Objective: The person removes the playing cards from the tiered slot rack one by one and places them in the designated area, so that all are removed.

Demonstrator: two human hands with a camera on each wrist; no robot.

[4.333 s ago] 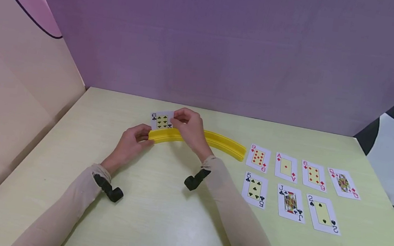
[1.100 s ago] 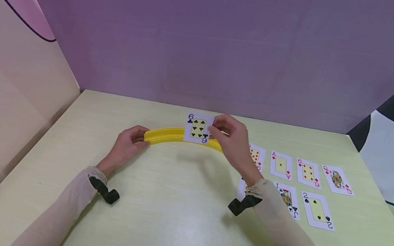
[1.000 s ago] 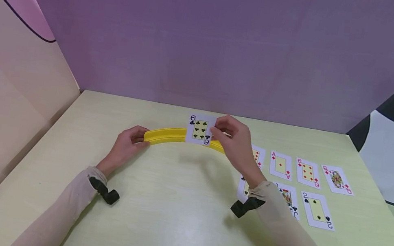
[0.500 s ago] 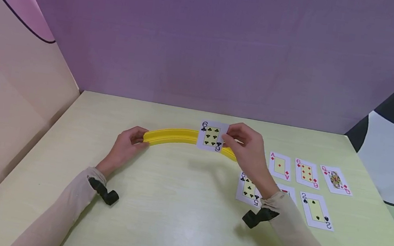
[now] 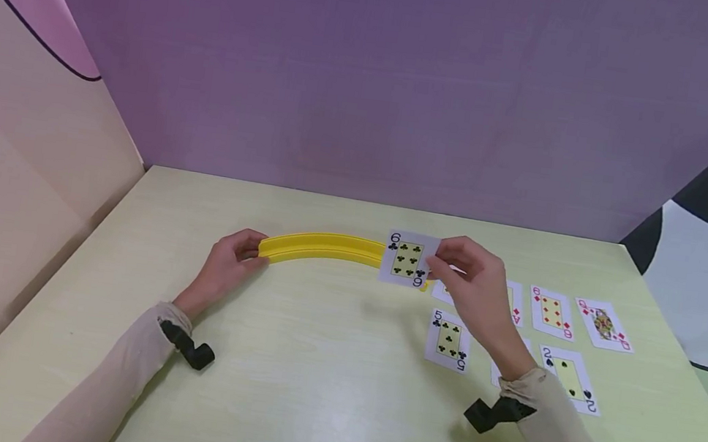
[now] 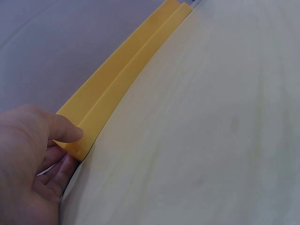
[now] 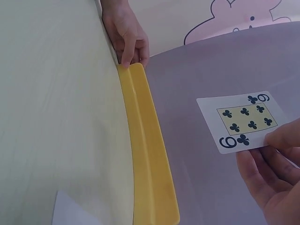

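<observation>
Right hand (image 5: 473, 280) fingers pinch the six of clubs (image 5: 407, 259) by its edge, card now over the holder's (image 5: 324, 247) right end, having slid rightward from its left end; not yet slotted. Left hand (image 5: 229, 268) still pinches the holder's left tip. Other cards (image 5: 448, 339) lie toward the table's (image 5: 306, 392) right edge.

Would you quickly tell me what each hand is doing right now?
Left hand: grips the yellow holder's end.
Right hand: pinches the six of clubs.
</observation>
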